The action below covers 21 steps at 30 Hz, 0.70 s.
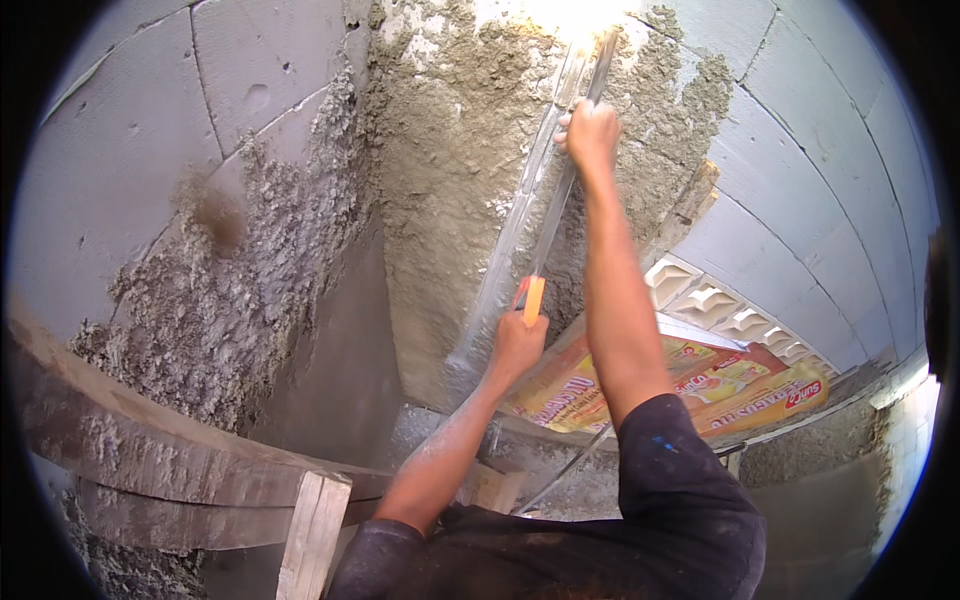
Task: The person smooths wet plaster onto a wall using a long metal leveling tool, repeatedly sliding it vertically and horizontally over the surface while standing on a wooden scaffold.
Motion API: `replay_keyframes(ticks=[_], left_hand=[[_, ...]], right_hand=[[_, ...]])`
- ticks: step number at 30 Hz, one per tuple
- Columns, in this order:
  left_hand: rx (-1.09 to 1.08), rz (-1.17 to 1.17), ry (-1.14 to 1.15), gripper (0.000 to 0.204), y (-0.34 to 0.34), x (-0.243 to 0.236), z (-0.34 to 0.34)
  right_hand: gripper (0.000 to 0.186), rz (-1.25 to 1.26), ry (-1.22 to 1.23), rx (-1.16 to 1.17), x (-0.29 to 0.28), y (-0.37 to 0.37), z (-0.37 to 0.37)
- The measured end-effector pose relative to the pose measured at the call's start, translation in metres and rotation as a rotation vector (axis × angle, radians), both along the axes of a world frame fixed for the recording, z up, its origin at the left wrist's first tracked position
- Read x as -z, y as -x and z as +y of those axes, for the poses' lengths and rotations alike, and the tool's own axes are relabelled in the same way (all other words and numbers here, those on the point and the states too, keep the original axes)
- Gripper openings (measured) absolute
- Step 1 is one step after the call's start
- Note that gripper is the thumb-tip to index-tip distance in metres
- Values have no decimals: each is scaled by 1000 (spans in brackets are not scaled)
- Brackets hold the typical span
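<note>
gripping metal bar point(553, 222) up high with right hand point(592, 135), clenching yellow-orange end point(535, 300) in left hand point(520, 343). held beside pale strip point(514, 222) on rough mortar point(440, 150)

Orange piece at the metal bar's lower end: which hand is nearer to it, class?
Left. The left hand grips the orange piece; the right hand holds the metal bar farther up.

Vent blocks point(742, 322) along the lower edge of a grey block wall point(800, 190), red-and-yellow printed sheet point(745, 403) just below them, wooden planks point(170, 450), squared timber post point(313, 530) near their right end
</note>
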State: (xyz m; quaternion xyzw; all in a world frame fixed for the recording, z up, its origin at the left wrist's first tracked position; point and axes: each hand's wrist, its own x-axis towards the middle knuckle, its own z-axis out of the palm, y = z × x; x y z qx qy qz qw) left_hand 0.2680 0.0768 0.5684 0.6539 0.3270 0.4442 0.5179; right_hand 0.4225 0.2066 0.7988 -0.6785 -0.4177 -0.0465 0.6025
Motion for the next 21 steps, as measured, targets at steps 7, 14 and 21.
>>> replay_keyframes(ticks=[7, 14, 21], left_hand=[[-106, 292, 123, 34, 30, 176, -48], [-31, 109, 68, 38, 18, 45, 0], [-18, 216, 221, 30, 16, 148, -33]], right_hand=[[37, -436, 363, 147, 216, 9, -7], [31, -239, 68, 119, 31, 25, -3], [28, -585, 359, 125, 183, -11, 5]])
